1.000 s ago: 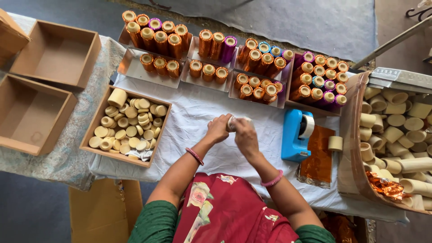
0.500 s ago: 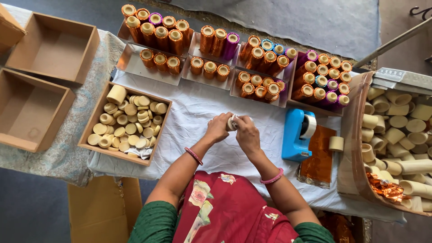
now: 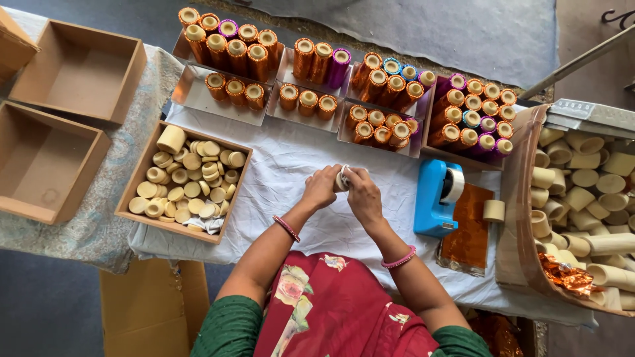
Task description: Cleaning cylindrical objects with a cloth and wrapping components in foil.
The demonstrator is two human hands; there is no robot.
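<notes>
roll: small pale cream cylinder (image 3: 342, 178), looks like bare cardboard with a bit of whitish wrap on it, mostly hidden by fingers so can't make out much more. Sits about dead centre of the frame, held up just over the white cloth (image 3: 291, 165).
left hand: (image 3: 322, 187) curled shut around the left side of the roll, fingertips pinching it.
right hand: (image 3: 362, 195) also closed on the roll from the right, thumb and fingers wrapped over the top. Both hands touching each other around it.
wristbands: pinkish-red bangle on each wrist (image 3: 286, 228).
box of blanks: open cardboard box (image 3: 135, 178) left of the hands, packed with plain cream discs and short tubes.
finished ones: trays (image 3: 198, 99) along the top of the frame, rows of rolls in shiny orange foil, a few purple and blue.
tape dispenser: bright blue (image 3: 433, 198), just right of the hands, next to an orange foil sheet (image 3: 469, 238).
far right: basket (image 3: 519, 218) full of more cream tubes.
far left: two open brown boxes (image 3: 79, 66).
</notes>
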